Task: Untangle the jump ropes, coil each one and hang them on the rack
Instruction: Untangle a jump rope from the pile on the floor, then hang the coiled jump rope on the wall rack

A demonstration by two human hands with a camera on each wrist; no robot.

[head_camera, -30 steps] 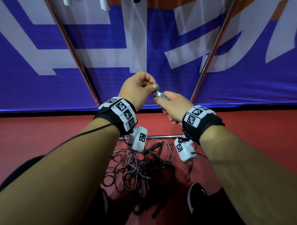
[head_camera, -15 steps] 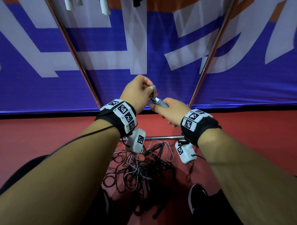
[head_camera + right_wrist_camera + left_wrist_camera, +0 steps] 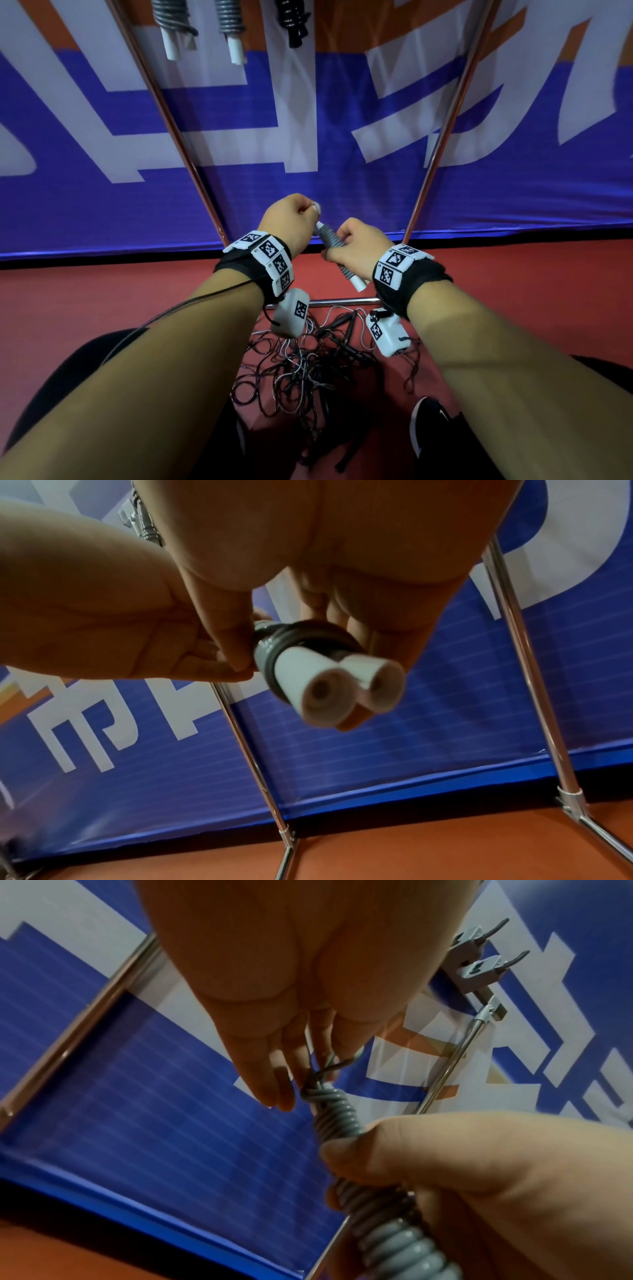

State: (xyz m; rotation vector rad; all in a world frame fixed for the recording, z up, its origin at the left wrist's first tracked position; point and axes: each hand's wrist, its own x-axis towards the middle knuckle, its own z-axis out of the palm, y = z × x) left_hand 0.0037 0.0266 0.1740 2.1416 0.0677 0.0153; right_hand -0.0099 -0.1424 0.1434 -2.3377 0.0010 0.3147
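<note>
A grey jump rope (image 3: 330,237) is wound in tight coils round its two white handles (image 3: 342,688). My right hand (image 3: 337,247) grips this bundle round its middle, and the handle ends (image 3: 358,283) stick out below the fist. My left hand (image 3: 313,215), just up-left of it, pinches the thin loose cord end (image 3: 334,1066) at the bundle's top (image 3: 337,1110). A tangle of dark and white ropes (image 3: 301,373) lies on the red floor under my wrists. In the right wrist view my right hand (image 3: 298,645) wraps the coil.
Two slanting metal rack poles (image 3: 171,113) (image 3: 442,137) stand before a blue and white banner, joined by a low crossbar (image 3: 342,301). Three coiled ropes hang at the top (image 3: 174,24) (image 3: 231,27) (image 3: 294,20). Free grey hooks (image 3: 486,966) show higher up. My shoe (image 3: 430,428) is near the tangle.
The view has tilted up, so the hung ropes now show. The bundle has turned more upright, and its white handle ends have come out below my right fist. My left hand stays pinching at the top.
</note>
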